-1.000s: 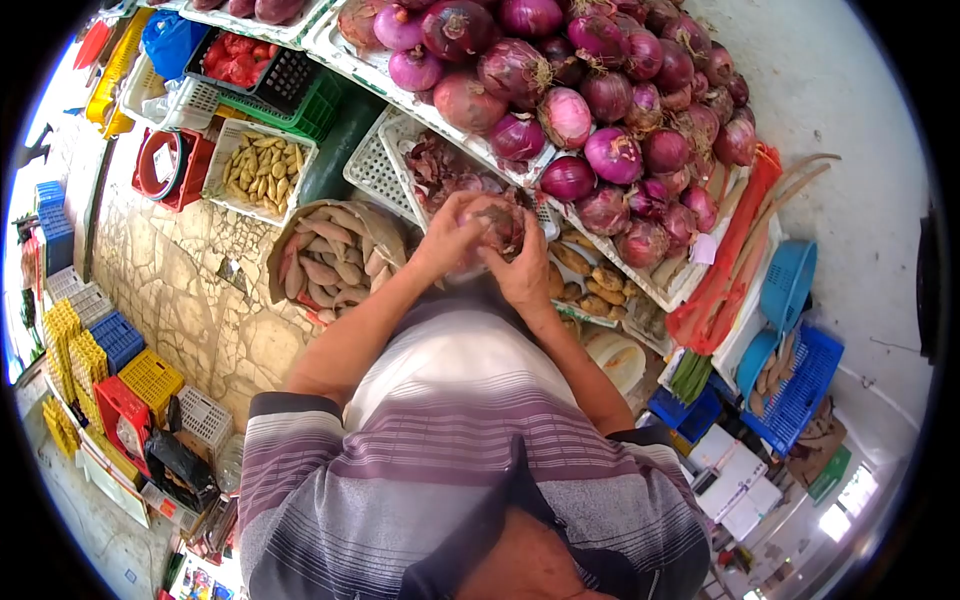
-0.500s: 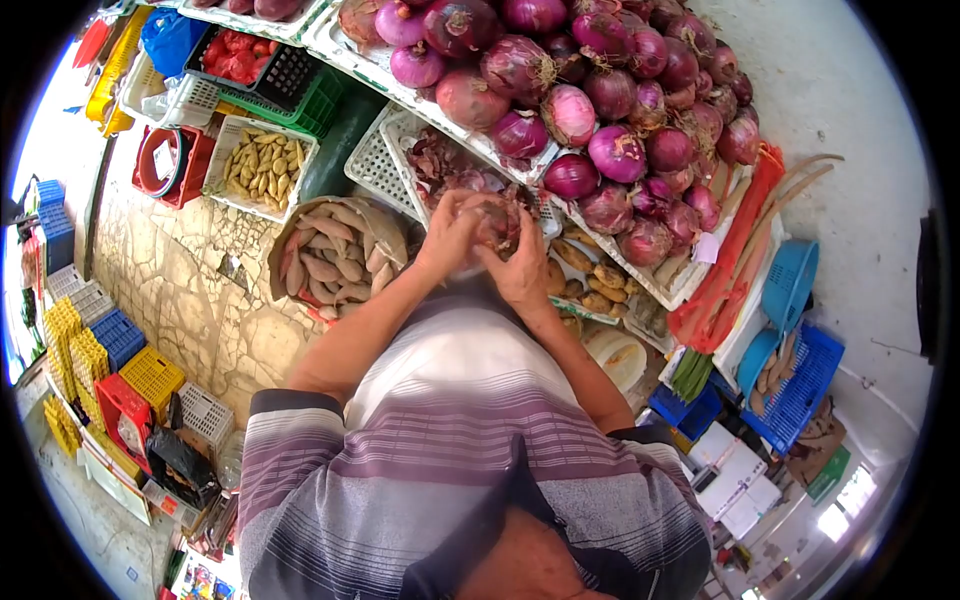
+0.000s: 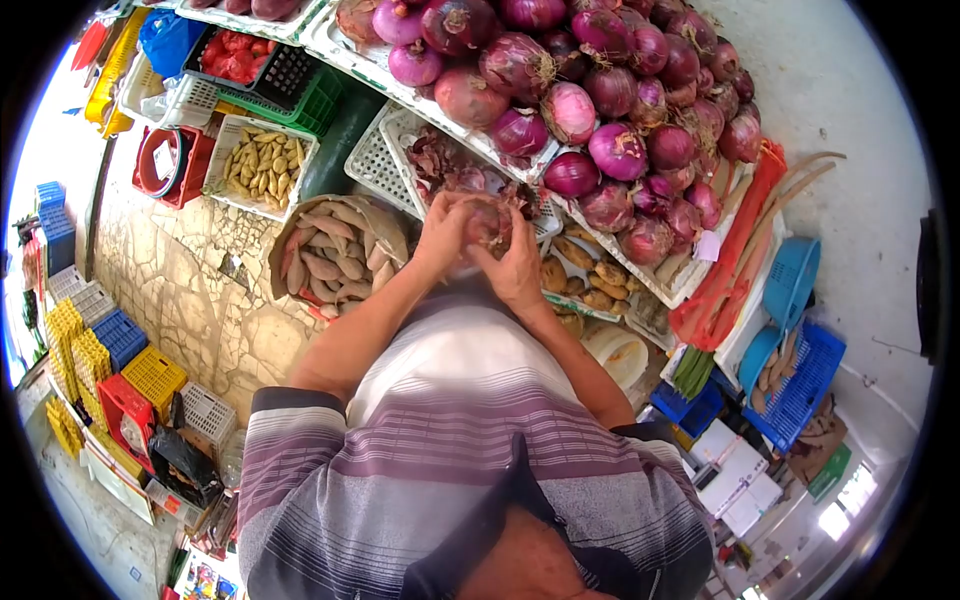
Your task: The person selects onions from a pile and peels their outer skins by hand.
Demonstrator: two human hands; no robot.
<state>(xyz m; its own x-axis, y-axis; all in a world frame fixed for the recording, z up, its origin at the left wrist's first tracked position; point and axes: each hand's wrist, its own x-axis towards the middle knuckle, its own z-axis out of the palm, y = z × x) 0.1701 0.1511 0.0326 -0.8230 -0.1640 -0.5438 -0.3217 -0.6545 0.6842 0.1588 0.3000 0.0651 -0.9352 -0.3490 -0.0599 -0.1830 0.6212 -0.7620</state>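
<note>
A red onion [image 3: 487, 228] with loose, papery skin is held in front of my body between both hands. My left hand [image 3: 443, 235] is closed on its left side, fingers bent over the top. On the other side my right hand [image 3: 513, 266] grips it, with the thumb close to the left fingers. Just beyond the hands, a white crate [image 3: 402, 140] holds dark, loose onion skins [image 3: 437, 163]. The onion's underside is hidden by my fingers.
A large heap of red onions [image 3: 610, 95] fills the white trays ahead. At left stand a sack of sweet potatoes [image 3: 340, 255] and a crate of small yellowish roots [image 3: 262, 167]. Ginger-like roots [image 3: 605, 285] lie at right, near a pale bucket [image 3: 615, 357].
The onion has turned slightly between my hands, and my fingers have shifted on it. The right hand has moved a little to the left. The surroundings look the same.
</note>
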